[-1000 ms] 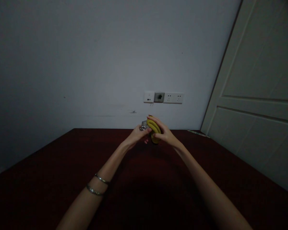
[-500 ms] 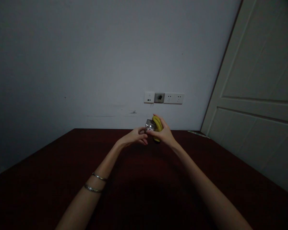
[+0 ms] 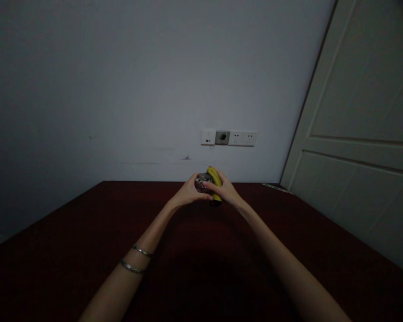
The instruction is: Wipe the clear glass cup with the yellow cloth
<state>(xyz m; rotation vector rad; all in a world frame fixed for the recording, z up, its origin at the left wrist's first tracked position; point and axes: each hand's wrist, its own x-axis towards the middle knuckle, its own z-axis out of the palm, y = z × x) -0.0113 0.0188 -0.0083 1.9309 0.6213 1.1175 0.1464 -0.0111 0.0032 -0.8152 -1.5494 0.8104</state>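
Note:
Above the far part of the dark red table, my left hand [image 3: 187, 192] is closed around a small, shiny, see-through object [image 3: 201, 182], rounded in outline; its exact kind does not show. My right hand [image 3: 227, 191] grips a yellow banana [image 3: 216, 179], which stands nearly upright with its dark end down. The right thumb reaches across the banana onto the see-through object. Both things are pressed side by side between my hands, and fingers hide much of their far sides.
The dark red table [image 3: 127, 223] runs back to a pale wall [image 3: 147, 89]. Sockets and switches [image 3: 229, 137] sit on the wall just beyond my hands. A white panelled door [image 3: 359, 134] stands at the right, with a flat strip [image 3: 277, 188] lying near it at the table's back corner.
My left hand has moved in and closed around the see-through object, its fingers no longer loose beside it. The banana and right hand have shifted slightly left and down.

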